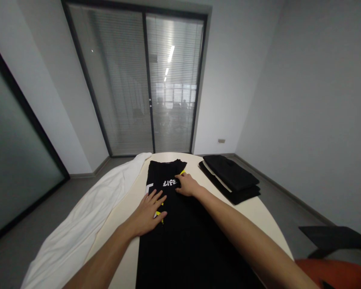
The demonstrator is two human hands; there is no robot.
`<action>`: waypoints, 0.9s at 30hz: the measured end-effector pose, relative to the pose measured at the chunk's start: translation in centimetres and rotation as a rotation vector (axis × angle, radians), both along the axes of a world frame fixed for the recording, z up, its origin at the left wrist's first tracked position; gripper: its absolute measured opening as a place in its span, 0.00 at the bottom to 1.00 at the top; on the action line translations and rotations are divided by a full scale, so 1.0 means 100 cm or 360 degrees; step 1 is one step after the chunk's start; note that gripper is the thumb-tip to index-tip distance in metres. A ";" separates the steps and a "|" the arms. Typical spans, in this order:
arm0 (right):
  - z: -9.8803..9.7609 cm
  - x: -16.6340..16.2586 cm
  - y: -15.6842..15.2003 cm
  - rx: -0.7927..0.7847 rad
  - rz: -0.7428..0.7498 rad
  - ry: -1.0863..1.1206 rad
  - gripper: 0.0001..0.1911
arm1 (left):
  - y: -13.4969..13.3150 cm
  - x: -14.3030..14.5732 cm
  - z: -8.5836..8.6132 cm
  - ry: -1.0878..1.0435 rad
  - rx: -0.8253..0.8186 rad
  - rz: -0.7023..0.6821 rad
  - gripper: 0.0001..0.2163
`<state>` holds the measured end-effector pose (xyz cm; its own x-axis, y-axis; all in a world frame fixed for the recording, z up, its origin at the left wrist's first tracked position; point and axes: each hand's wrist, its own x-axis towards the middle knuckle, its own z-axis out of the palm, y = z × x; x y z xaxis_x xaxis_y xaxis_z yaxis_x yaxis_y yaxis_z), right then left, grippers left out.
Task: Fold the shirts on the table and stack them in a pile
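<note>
A black T-shirt point(180, 245) with white lettering and yellow and white print lies lengthwise on the table, its sides folded inward into a long strip. My left hand point(148, 212) rests flat on its left part, fingers spread over the yellow and white print. At the right edge of the shirt, beside the white lettering, my right hand point(188, 185) touches the cloth. Its thumb and index finger are apart, and its other fingers are partly hidden.
A pale round table point(124, 216) bears the shirt. White cloth point(90, 212) drapes along its left edge. Dark folded clothes point(231, 174) are stacked at the right. An orange-seated chair point(333, 273) stands at the lower right. Beyond is a glass partition point(120, 88) with blinds.
</note>
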<state>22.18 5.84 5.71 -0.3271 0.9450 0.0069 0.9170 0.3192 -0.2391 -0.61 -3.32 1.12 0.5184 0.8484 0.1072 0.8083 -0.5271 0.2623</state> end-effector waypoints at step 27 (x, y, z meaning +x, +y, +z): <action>-0.011 0.046 -0.021 0.0183 0.0898 0.0084 0.17 | 0.003 0.004 -0.006 0.0023 0.0016 -0.0040 0.30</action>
<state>26.82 3.77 4.62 -0.7766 0.6166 0.1294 0.5852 0.7820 -0.2146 -0.22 -2.99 0.57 0.5409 0.8341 0.1079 0.7985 -0.5496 0.2456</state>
